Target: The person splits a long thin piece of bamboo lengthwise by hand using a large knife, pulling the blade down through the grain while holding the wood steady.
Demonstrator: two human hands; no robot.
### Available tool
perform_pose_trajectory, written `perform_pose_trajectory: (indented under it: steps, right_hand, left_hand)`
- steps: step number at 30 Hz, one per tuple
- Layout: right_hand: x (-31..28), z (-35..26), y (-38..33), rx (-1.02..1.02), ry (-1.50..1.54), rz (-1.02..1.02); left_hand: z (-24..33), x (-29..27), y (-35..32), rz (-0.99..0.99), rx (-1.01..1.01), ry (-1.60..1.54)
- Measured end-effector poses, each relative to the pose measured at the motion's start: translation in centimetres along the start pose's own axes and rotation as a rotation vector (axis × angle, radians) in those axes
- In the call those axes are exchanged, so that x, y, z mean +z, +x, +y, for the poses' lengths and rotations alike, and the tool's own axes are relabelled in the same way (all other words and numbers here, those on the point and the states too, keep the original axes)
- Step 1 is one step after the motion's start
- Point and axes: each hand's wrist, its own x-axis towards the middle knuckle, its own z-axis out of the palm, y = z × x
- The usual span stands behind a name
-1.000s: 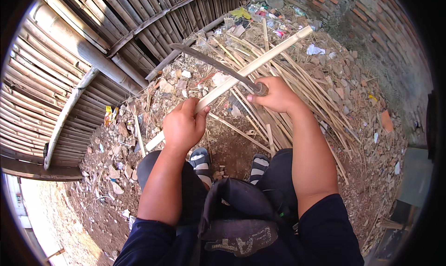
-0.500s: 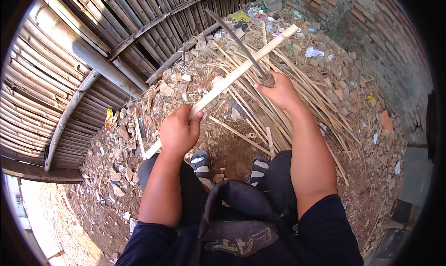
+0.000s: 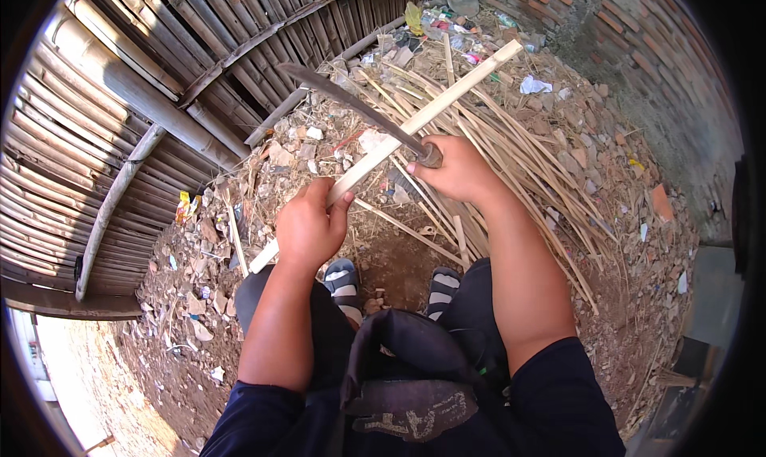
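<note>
A long pale bamboo strip (image 3: 443, 104) slants from beside my left knee up to the far right. My left hand (image 3: 307, 224) is closed around its lower part, thumb on top. My right hand (image 3: 455, 168) grips a machete (image 3: 355, 102) by its dark handle. The long brown blade points to the far left and crosses over the strip, seemingly against its upper face. My right fingers are wrapped round the handle and partly hidden.
Many split bamboo strips (image 3: 511, 166) lie piled on the ground beyond my feet. Stones, rubble and litter cover the dirt around them. A bamboo wall (image 3: 120, 82) rises at left, a brick wall (image 3: 646, 66) at right. A white scrap (image 3: 535, 85) lies near the pile.
My right hand has moved left and slightly nearer, down along the strip, and the machete blade has swung leftward. My left hand keeps its hold, almost unmoved.
</note>
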Motion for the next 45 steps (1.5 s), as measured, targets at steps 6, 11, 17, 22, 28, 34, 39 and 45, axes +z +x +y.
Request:
perform_pose_trajectory:
  steps: [6,11,17,22,28,34,39,45]
  right_hand:
    - [-2.6,5.5,1.4,0.135,0.164,0.022]
    - [-1.3,2.3,0.7,0.099,0.249,0.163]
    - [-3.8,5.0,0.4,-0.061,-0.035,-0.038]
    - [-4.7,7.8,1.0,0.152,0.23,0.257]
    - [-3.1,3.7,-0.1,-0.118,0.014,0.394]
    - [-2.8,2.0,-0.6,-0.132,-0.032,0.272]
    - [-2.1,1.2,-0.9,-0.101,-0.06,0.182]
    - [-1.5,0.6,-0.8,-0.153,-0.137,0.13]
  left_hand:
    - [-0.6,-1.3,0.0,-0.023,-0.016,0.011]
    - [-0.4,-0.9,0.2,-0.033,-0.054,-0.043]
    - [-1.1,-2.7,0.1,-0.037,0.023,-0.077]
    - [-2.2,-2.9,0.6,-0.024,0.016,-0.032]
    - [-2.7,-2.4,0.8,-0.075,-0.007,-0.065]
    - [-2.9,-1.9,0.8,-0.121,-0.029,-0.046]
    - [-2.3,-1.6,0.9,-0.092,-0.06,-0.061]
    - [-2.8,-1.0,0.8,-0.082,0.013,-0.058]
